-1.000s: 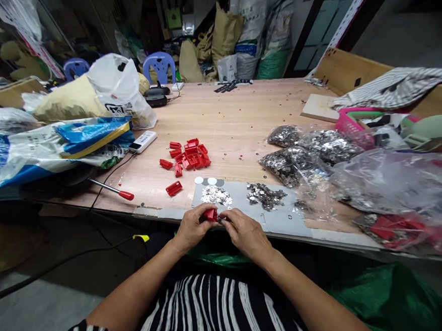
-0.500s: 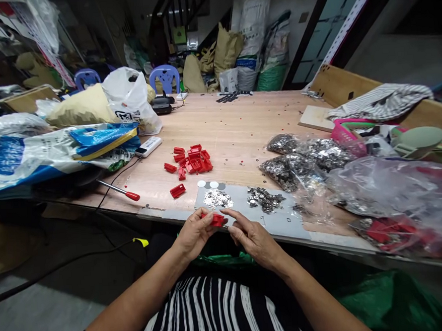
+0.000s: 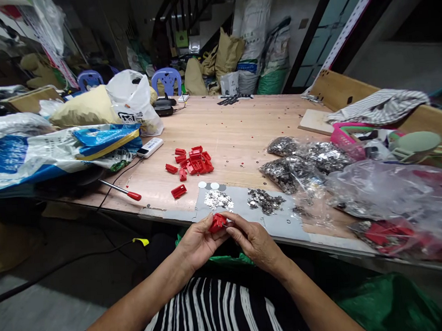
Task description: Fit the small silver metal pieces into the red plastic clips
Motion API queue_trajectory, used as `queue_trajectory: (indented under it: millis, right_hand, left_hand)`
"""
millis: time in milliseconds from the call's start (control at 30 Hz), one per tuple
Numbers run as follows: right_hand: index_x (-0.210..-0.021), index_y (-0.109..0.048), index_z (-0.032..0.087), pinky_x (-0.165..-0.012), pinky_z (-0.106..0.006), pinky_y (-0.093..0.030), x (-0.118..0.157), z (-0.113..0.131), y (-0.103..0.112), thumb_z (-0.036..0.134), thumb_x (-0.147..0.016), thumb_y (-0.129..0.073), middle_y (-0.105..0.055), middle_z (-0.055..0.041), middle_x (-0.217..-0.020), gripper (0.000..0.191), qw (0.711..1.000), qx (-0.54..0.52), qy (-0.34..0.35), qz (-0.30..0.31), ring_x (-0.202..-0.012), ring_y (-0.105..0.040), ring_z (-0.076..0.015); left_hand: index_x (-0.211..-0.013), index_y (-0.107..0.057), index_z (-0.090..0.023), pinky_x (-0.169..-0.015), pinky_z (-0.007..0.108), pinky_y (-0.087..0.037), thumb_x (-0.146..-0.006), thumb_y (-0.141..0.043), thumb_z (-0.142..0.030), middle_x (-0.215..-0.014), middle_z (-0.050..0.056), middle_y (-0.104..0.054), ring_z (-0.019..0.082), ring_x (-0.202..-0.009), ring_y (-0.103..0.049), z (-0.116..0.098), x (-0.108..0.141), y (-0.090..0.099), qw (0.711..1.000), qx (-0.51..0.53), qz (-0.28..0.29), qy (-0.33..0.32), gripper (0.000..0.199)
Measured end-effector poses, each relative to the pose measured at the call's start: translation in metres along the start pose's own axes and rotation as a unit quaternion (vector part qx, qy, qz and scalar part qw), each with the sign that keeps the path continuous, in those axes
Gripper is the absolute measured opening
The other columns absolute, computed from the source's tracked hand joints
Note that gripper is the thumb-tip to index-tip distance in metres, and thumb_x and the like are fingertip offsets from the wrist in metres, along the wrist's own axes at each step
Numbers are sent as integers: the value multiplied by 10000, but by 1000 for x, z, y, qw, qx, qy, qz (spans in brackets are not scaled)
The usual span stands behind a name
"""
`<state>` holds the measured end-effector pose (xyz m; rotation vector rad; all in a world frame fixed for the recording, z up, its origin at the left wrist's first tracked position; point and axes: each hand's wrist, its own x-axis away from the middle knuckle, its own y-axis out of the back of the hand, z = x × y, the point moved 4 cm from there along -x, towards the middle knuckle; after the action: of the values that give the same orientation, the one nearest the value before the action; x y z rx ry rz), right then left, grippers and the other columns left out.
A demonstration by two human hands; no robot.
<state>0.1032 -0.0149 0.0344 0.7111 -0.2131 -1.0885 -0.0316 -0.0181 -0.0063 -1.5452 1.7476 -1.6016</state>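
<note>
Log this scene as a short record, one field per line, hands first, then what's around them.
Left hand: holds a red part
Right hand: at the same part; whether it pinches anything is unclear
Gray mat: bright metal pieces, darker metal pieces to their right
Left of mat, farther back: loose red pieces
Right: clear bags of metal bits

Red part (image 3: 218, 222), grey mat (image 3: 282, 226), black-and-white striped shirt (image 3: 215, 312), blue chair (image 3: 166, 78), pink basket (image 3: 347, 140), green bag (image 3: 393, 299)
</note>
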Motion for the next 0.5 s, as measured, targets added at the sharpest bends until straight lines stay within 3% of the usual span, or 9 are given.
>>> queue_trajectory:
  millis: [100,233,333,400,500]
  right_hand:
    - [-1250,-553,278,-851,-287,-493,-1,-2,-1,325,-949,-421,-670,-34,-1166,332,999,7,8,-39,-974,-658,-187]
    - [-1094,-644,240,-687,-244,-494,-2,-13,-3,379,-961,-380,-701,-19,-856,326,998,-38,-22,-51,-736,-652,-156]
    - [-1098,-623,213,-559,-237,-442,-2,-30,1,411,-967,-342,-610,15,-635,368,995,-45,-75,-44,-561,-567,-138]
    - [-1076,-608,207,-567,-248,-429,-2,-41,9,398,-962,-342,-587,19,-623,347,992,-5,-106,-72,-561,-551,-142]
    - [-952,-605,214,-691,-278,-444,-4,-52,17,330,-921,-417,-654,-30,-835,222,985,91,-108,-98,-763,-607,-173]
  left_hand:
    - [-872,-637,-70,-935,373,-501,-889,-550,-171,-815,87,-721,178,-789,-699,2,0,0,1000,1,0,-6,135]
    - [-795,-602,-118,-951,405,-471,-810,-661,-207,-849,75,-713,222,-894,-690,1,-1,4,997,-62,39,-28,108]
    - [-721,-557,-141,-858,358,-489,-761,-707,-247,-824,49,-686,202,-852,-674,-1,-1,13,974,-215,54,-47,187]
    - [-710,-568,-142,-751,294,-485,-750,-702,-266,-829,43,-662,162,-764,-642,-1,-3,21,926,-367,46,-78,187]
    - [-716,-625,-155,-721,268,-451,-737,-676,-216,-856,35,-639,152,-762,-596,0,-4,30,784,-600,48,-152,83]
